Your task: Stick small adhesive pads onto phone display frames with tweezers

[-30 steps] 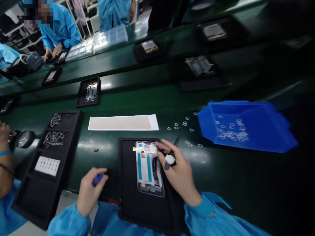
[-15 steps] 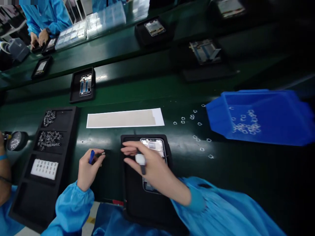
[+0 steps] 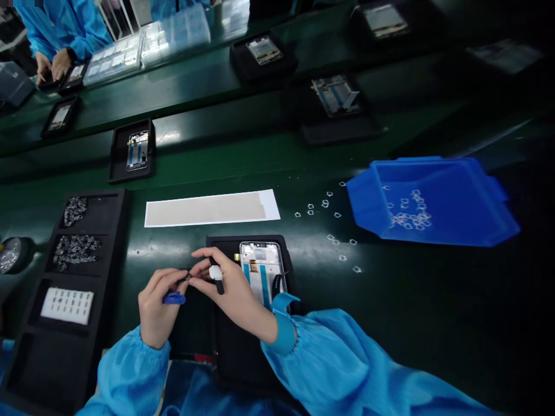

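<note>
My left hand [image 3: 159,306] is closed, its fingertips pinching a small dark part [image 3: 187,277]. A blue piece [image 3: 174,298], like the end of a tool or clip, shows against those fingers. Meeting it from the right, my right hand [image 3: 229,289] has thumb and fingertips closed at the same part. Across its fingers lies a black piece with a white round top [image 3: 215,273]; its kind I cannot make out. Behind the right wrist, an opened phone [image 3: 262,254] with blue strips lies in a black tray [image 3: 243,352], partly covered by my hand and sleeve.
A compartmented black tray [image 3: 110,231] at left holds small clear and dark parts and a white block [image 3: 67,305]. A white-edged beige strip [image 3: 208,209] lies ahead. Small white frames lie scattered beside a blue bin [image 3: 455,173]. Trayed phones and another person's hands [image 3: 54,65] are farther back.
My right hand has moved left, its fingertips closing at the part in my left hand. More of the phone is uncovered. The view has shifted slightly right.
</note>
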Demonstrator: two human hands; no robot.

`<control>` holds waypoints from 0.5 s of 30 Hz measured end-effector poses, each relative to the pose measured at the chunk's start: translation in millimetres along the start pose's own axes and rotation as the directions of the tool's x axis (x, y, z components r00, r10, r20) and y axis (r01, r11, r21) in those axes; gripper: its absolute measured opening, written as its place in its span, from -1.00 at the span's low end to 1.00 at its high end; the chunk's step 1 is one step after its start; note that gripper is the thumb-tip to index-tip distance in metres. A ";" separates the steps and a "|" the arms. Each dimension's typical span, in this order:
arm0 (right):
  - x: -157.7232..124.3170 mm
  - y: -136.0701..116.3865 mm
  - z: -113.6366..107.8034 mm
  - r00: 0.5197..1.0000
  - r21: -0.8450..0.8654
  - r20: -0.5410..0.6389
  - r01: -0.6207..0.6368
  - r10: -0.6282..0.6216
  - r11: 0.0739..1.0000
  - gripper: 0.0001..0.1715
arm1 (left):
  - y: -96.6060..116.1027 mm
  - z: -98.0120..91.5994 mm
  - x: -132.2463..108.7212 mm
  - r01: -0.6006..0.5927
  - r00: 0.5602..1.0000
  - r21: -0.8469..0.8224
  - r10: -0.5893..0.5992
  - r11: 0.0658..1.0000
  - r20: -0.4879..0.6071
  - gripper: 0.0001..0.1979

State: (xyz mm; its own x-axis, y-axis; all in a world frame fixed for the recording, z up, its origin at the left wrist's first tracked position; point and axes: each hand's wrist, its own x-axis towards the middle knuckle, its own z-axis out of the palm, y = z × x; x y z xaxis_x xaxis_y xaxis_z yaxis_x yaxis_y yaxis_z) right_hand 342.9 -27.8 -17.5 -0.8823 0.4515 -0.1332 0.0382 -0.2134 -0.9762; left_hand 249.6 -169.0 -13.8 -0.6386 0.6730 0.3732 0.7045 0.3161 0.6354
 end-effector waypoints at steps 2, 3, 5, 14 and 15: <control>0.4 1.0 0.5 1.000 -0.013 -0.011 0.013 -0.013 1.000 -0.61 | -0.4 0.2 -0.9 -0.013 1.000 0.017 0.013 1.000 -0.001 -0.92; 0.5 1.1 0.1 1.000 -0.013 -0.012 0.020 -0.020 1.000 -0.61 | -1.8 0.0 -0.8 -0.016 1.000 0.027 0.016 1.000 0.002 -0.92; 0.6 0.2 -2.2 1.000 0.010 -0.007 0.025 -0.025 1.000 -0.60 | -8.4 -1.6 0.3 -0.014 1.000 0.062 0.014 0.998 0.012 -0.92; 0.0 -8.6 -19.9 1.000 -0.001 0.030 -0.007 0.007 1.000 -0.58 | -50.3 -24.4 12.4 0.133 0.991 0.329 -0.126 0.935 -0.041 -0.68; -0.1 -8.7 -20.8 0.999 -0.026 0.032 0.002 -0.001 1.000 -0.57 | -44.0 -26.6 14.0 0.166 0.985 0.268 -0.145 0.949 -0.096 -0.67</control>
State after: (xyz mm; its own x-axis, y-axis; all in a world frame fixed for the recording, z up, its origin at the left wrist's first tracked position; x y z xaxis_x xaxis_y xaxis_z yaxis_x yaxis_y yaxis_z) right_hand 352.5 -7.9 -12.6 -0.8967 0.4240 -0.1267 0.0488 -0.1898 -0.9806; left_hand 201.4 -191.2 -18.6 -0.7608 0.5529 0.3398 0.6456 0.5907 0.4840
